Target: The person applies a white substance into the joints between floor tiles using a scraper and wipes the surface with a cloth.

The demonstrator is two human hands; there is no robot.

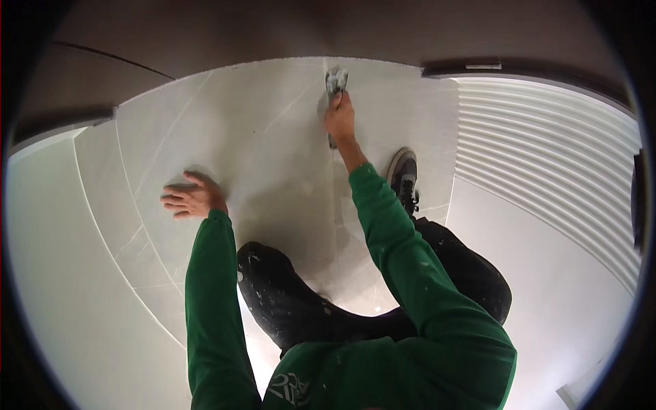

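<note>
My right hand (339,120) is wrapped round a dark, narrow hand tool, which looks like a scraper (336,80). White smears cover its far end, which is close to the base of the dark brown panel; its near end shows below my hand. It lies over a tile joint on the pale veined floor (273,130); whether it touches the tile I cannot tell. My left hand (194,196), holding nothing, leans on the tiles with its fingers spread.
A dark brown panel (273,31) crosses the far side. White ribbed wall panelling (540,130) stands at the right, and a pale smooth wall (48,225) at the left. My shoe (404,171) is on the floor right of my right forearm; my bent knee (260,263) is nearer the middle.
</note>
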